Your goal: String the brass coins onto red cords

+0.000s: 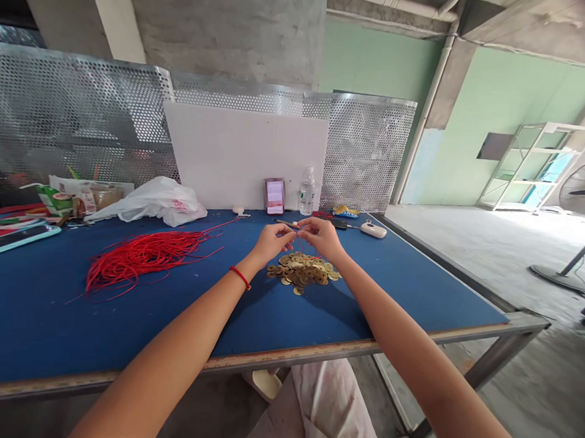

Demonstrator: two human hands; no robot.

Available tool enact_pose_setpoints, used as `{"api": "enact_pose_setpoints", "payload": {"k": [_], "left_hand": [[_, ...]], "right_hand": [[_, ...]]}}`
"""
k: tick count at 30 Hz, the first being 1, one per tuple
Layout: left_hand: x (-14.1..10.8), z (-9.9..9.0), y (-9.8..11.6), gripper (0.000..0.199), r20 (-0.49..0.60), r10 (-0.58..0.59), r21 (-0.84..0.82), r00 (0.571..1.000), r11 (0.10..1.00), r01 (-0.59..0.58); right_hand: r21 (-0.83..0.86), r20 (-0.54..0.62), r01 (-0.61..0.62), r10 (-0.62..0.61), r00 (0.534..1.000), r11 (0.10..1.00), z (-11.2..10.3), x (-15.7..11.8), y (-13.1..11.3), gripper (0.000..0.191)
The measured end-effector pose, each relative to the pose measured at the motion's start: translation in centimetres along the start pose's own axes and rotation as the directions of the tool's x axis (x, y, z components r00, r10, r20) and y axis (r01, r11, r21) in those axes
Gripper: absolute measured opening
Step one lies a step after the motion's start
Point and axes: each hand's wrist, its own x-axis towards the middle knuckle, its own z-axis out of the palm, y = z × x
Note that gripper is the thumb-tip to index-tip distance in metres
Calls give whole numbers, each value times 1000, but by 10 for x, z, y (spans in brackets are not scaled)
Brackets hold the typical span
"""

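Both hands meet above a heap of brass-coloured coins (303, 271) with holes in them. My left hand (272, 242) is closed in a pinch, with a red band on its wrist. Close beside it, my right hand (322, 235) pinches too, fingertips nearly touching the left ones. A thin red cord (298, 236) shows between the fingers, partly hidden by them. To the left lies a loose bundle of red cords (145, 257) on the blue tabletop (179, 320).
Along the back stand a phone (275, 197), a clear bottle (307, 192) and a crumpled white plastic bag (155, 200). A white key-fob-like object (373, 230) and a yellow-blue wrapper (345, 211) lie at right. A white board (248, 152) closes off the rear.
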Motion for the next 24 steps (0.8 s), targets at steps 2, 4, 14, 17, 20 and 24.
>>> {"api": "enact_pose_setpoints", "payload": {"k": [2, 4, 14, 17, 20, 24], "left_hand": [[-1, -1, 3, 31, 5, -39, -36, 999, 999, 39], [-2, -2, 4, 31, 29, -85, -69, 996, 994, 87], [-2, -2, 1, 31, 70, -122, -145, 990, 981, 131], [-2, -2, 0, 28, 71, -127, -151, 989, 979, 136], [-3, -1, 1, 25, 71, -131, -161, 989, 977, 141], [-5, -1, 5, 22, 77, -153, -172, 985, 971, 165]], "right_hand": [[117, 48, -29, 24, 999, 993, -3, 3, 2, 25], [184, 68, -47, 35, 997, 982, -4, 5, 3, 24], [187, 103, -116, 98, 990, 976, 0, 1, 0, 16], [180, 114, -112, 93, 989, 977, 0, 1, 0, 15], [190, 150, -149, 122, 981, 970, 1, 0, -1, 16], [221, 179, -203, 165, 970, 954, 2, -3, -6, 19]]}}
